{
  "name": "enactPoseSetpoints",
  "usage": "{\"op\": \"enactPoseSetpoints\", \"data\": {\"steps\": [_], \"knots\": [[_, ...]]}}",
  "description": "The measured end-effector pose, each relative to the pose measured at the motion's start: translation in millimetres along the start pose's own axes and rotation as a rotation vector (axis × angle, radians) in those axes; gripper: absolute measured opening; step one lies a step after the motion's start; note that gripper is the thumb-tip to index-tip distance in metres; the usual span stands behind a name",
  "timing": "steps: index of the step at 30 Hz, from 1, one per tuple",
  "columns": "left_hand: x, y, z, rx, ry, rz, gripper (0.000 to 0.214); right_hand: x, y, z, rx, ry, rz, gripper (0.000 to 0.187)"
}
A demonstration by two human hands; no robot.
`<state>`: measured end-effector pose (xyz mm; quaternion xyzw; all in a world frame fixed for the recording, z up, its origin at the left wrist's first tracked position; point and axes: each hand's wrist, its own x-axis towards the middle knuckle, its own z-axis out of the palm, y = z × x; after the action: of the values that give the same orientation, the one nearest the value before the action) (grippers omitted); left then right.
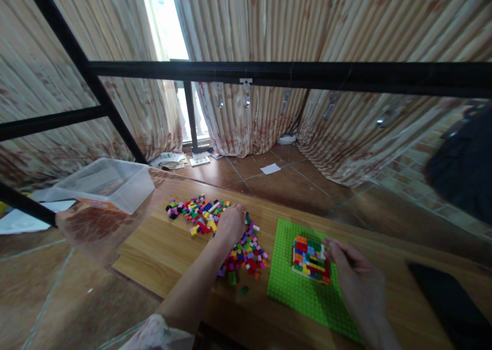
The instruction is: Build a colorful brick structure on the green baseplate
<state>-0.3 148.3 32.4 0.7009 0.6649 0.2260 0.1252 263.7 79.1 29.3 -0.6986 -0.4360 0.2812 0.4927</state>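
My left hand reaches into a loose pile of small coloured toy bricks. Its fingers are curled together, and the tips are hidden, so anything between them cannot be made out. My right hand pinches with thumb and forefinger at the upper right corner of a low, multicoloured toy brick build. A white piece shows beside those fingertips. Red, orange, blue, green and yellow bricks make up the build, which is over a green studded baseplate; whether it is attached cannot be seen.
All this lies on a wooden table. A clear plastic bin stands at the far left. At the right edge is a dark flat object. A black metal bar crosses in front of curtains.
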Motion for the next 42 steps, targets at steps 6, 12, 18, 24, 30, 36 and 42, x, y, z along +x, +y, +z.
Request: {"op": "enactPoseSetpoints", "data": {"steps": [6, 12, 18, 24, 30, 36, 42], "knots": [[-4.9, 6.9, -14.0, -0.644, -0.099, 0.096, 0.015, -15.9, -21.1, 4.3, 0.062, 0.003, -0.097, 0.033], [-29.8, 40.5, -13.0, -1.21, -0.4, 0.131, 0.023, -47.5, -44.4, 22.6, 0.004, -0.295, -0.376, 0.036], [-46.3, 64.9, -1.0, -1.295, -0.439, 0.031, 0.024, -52.3, -46.7, 29.1, -0.073, -0.292, -0.406, 0.035], [-49.9, 77.1, 8.6, -1.563, -0.483, -0.31, 0.043, -48.9, -31.9, 31.2, -0.035, -0.261, -0.441, 0.032], [-52.5, 76.0, 18.3, -1.318, -0.534, -0.393, 0.051, -51.8, -29.6, 35.6, -0.083, -0.299, -0.511, 0.034], [-53.5, 76.3, 15.6, -1.032, -0.359, -0.251, 0.044, -55.0, -35.4, 33.5, -0.143, -0.337, -0.492, 0.031], [-50.8, 79.1, 8.2, -0.882, -0.362, -0.114, 0.041, -57.0, -38.0, 33.1, -0.083, -0.376, -0.464, 0.024]]}}
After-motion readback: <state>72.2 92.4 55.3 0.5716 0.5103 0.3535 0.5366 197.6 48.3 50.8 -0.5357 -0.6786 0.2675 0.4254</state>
